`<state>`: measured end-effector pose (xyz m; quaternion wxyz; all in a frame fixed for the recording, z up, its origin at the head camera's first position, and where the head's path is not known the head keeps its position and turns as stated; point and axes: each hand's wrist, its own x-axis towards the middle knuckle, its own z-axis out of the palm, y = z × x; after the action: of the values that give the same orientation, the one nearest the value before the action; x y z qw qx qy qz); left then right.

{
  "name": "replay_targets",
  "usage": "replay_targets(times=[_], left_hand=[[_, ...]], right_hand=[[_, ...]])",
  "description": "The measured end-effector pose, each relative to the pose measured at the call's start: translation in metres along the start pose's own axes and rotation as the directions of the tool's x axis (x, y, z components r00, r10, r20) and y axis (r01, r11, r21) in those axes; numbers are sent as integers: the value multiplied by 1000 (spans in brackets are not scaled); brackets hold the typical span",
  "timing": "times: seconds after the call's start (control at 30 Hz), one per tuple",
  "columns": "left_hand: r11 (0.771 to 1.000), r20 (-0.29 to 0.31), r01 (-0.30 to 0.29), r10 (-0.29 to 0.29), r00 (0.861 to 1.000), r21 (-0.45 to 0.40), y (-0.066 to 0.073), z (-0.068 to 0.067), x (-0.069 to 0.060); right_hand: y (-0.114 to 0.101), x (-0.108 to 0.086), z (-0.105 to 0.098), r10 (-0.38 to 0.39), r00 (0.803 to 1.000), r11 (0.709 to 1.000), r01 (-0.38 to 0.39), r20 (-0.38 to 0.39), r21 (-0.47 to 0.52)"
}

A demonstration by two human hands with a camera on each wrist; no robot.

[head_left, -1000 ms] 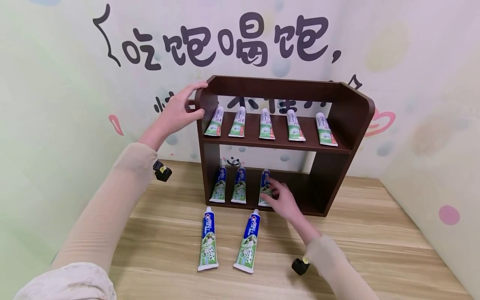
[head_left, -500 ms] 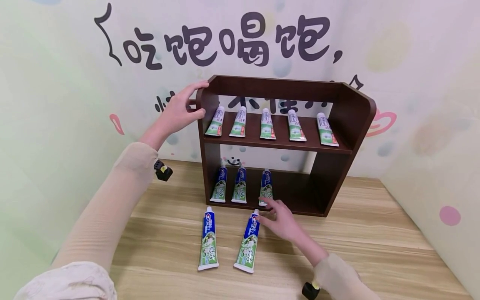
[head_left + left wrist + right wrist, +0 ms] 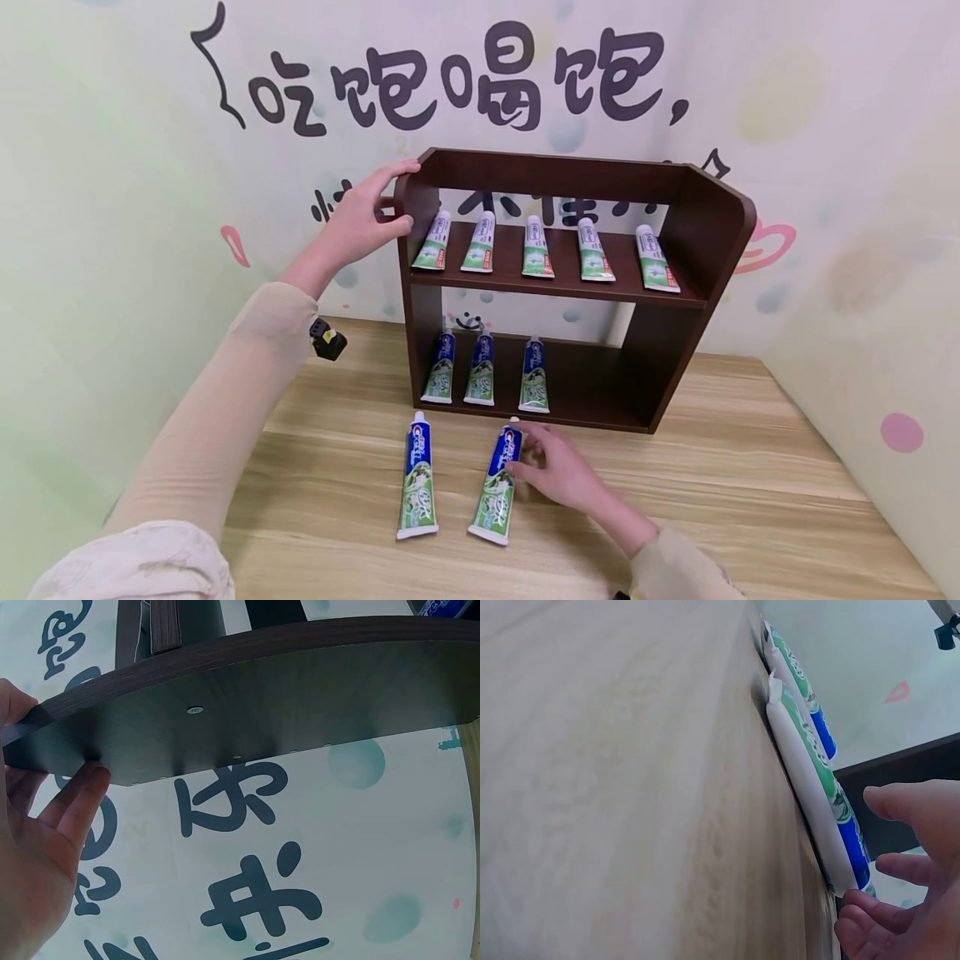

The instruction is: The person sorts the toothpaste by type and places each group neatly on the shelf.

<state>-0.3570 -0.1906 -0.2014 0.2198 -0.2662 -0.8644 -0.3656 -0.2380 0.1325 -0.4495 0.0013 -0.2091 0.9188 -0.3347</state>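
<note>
My left hand (image 3: 356, 218) holds the left side panel of a dark brown two-tier shelf (image 3: 558, 287). In the left wrist view the thumb lies on one face of that panel and the fingertips (image 3: 96, 774) on the other. My right hand (image 3: 566, 468) is at the cap end of a blue and green toothpaste tube (image 3: 495, 496) lying on the table. The right wrist view has the thumb held apart above the tube (image 3: 810, 772), with the lower fingers by its end and no closed grip. Another such tube (image 3: 417, 483) lies to the left.
Several small white and green tubes (image 3: 537, 250) lie along the upper tier. Three blue and green tubes (image 3: 480, 371) occupy the left and middle of the lower tier. The wooden table (image 3: 735, 500) meets printed walls behind and to the right.
My right hand has left the third tube on the lower tier, coming down and toward me to the right-hand tube on the table. My left hand keeps its hold on the shelf.
</note>
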Motion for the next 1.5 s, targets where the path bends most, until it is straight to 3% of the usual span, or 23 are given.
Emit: replay_targets(times=[0.2,0.67,0.9,1.3,1.5], left_hand=[[1000,2,-1,1,1000,0,0,0,1],[1000,2,-5,5,1000,6,0,0,1],[1000,-4,-13,13,1000,28,0,0,1],[1000,-2,-5,5,1000,29,0,-1,1],[1000,1,-17,17,1000,17,0,-1,1]], right_hand=[[-2,0,4,-26,999,1000,26,18,6],[-14,9,18,50,998,999,-51,47,15],[-20,18,20,15,991,992,-31,129,119],[-26,23,21,51,977,977,-92,206,194],[-24,28,13,57,952,970,-124,300,211]])
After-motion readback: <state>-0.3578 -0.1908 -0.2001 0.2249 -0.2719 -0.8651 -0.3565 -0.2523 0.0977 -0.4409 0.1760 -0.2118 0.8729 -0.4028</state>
